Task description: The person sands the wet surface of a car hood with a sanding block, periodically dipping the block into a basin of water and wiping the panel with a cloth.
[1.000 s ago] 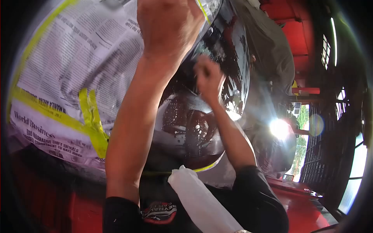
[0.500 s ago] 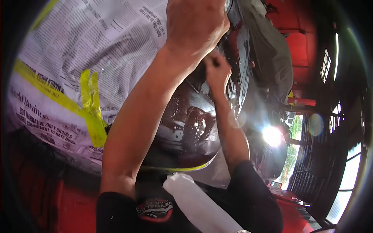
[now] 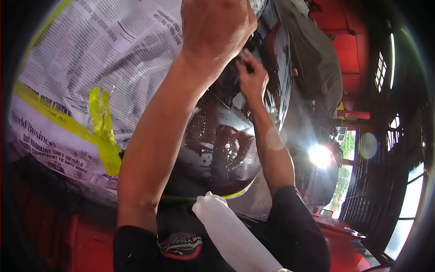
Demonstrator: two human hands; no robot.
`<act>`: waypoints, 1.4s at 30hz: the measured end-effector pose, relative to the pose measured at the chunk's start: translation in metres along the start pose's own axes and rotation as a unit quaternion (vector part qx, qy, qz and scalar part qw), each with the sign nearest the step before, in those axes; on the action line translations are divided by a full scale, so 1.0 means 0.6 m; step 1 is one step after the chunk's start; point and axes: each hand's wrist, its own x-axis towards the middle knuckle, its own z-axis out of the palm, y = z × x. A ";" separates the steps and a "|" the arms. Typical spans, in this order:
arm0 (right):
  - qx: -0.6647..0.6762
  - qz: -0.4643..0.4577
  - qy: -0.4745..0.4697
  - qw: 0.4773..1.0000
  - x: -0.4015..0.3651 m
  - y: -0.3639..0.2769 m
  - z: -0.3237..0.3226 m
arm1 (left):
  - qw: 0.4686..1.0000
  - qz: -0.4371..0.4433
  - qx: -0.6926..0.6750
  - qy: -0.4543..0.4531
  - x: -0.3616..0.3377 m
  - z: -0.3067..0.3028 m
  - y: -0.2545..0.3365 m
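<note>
A dark, glossy curved panel carries water drops and wet streaks. My left hand is at the top of the view over the panel, back of the hand toward me; its fingers are hidden behind it. Lower and to the right, my right hand is just above the dark surface, thumb and fingers curled close together; whatever they hold, if anything, is too small to make out. Newspaper sheets with yellow tape cover the area left of my left forearm.
A white cloth-like strip hangs in front of my dark shirt. Grey-brown fabric drapes at the upper right. A bright light shines beyond, near red structures and windows.
My left hand has shifted slightly left. My right hand's fingers have moved a little and show more clearly from behind the left wrist.
</note>
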 end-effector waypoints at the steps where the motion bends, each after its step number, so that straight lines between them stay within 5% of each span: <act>1: -0.003 0.002 -0.002 1.000 -0.009 0.003 -0.006 | 1.000 0.001 -0.001 -0.010 0.000 -0.009 0.009; 5: 0.017 -0.047 -0.017 0.999 -0.047 -0.009 -0.015 | 1.000 0.011 0.021 -0.008 0.011 -0.005 0.004; 11: 0.113 0.001 -0.026 0.993 -0.021 0.008 0.001 | 1.000 0.017 0.018 -0.008 -0.004 -0.001 0.004; 13: 0.022 -0.111 -0.001 0.994 -0.070 0.012 -0.013 | 0.999 0.035 0.021 -0.011 0.007 0.000 0.002; 15: 0.104 -0.086 0.001 0.991 -0.051 0.000 -0.001 | 0.999 0.022 0.023 -0.001 0.008 0.004 0.000; 17: 0.011 -0.020 -0.005 1.000 0.000 -0.006 0.004 | 0.999 0.021 0.021 -0.019 0.001 0.004 0.001; 19: 0.116 -0.018 0.017 0.993 -0.013 0.020 0.021 | 0.999 0.019 0.023 -0.034 -0.007 0.000 0.007; 22: 0.029 -0.171 0.023 0.985 -0.069 0.023 0.003 | 0.999 0.024 0.036 -0.026 0.009 0.000 0.000; 26: 0.093 -0.003 -0.003 0.996 0.006 -0.007 0.010 | 0.999 0.014 0.007 -0.039 0.001 -0.006 0.015; 31: 0.054 -0.124 0.003 0.991 -0.071 0.008 0.002 | 0.999 0.013 0.030 -0.032 0.006 0.004 0.005; 33: 0.079 -0.002 -0.028 0.996 -0.021 0.014 0.007 | 0.999 0.040 0.010 -0.010 -0.003 0.012 0.000; 37: 0.038 -0.058 0.038 0.997 -0.016 0.010 0.026 | 0.998 0.070 -0.006 0.001 -0.008 0.003 0.007; 42: 0.049 -0.156 -0.002 0.987 -0.042 0.007 0.008 | 0.999 0.027 0.011 -0.029 0.001 0.002 0.007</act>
